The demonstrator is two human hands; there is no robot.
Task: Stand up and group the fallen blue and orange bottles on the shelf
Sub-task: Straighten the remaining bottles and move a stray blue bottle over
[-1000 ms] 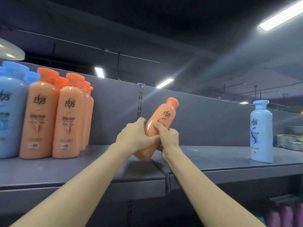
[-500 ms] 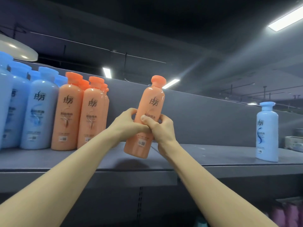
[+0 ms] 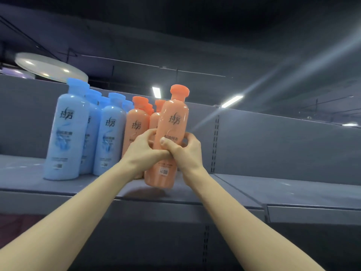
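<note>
We have both hands wrapped round one orange bottle (image 3: 169, 137), the left hand (image 3: 144, 151) curled on its left flank and the right hand (image 3: 185, 151) on its right, thumbs meeting across the front near the printed label, so both are clamped on it at mid-body. The bottle sits just in front of the standing orange bottles (image 3: 136, 126), its base low over the shelf (image 3: 273, 190); whether it touches the board we cannot tell, though a shadow lies close beneath. Its long axis runs nearly vertical, cap (image 3: 179, 91) up, leaning a touch to the right at the top, label facing us. To the left stand the blue bottles (image 3: 66, 133), upright and packed together. We judge the bottle a smooth, glossy plastic, stiff enough in the wall to take a firm squeeze, likely filled and moderately heavy, and somewhat slippery. The waist, where the hands already are, looks the sound place to hold: below the shoulder, above the base, near the balance point. The narrow neck and cap seem a poorer hold for steering. Tall and slim, it may tip if let go while leaning, and could knock its neighbours.
</note>
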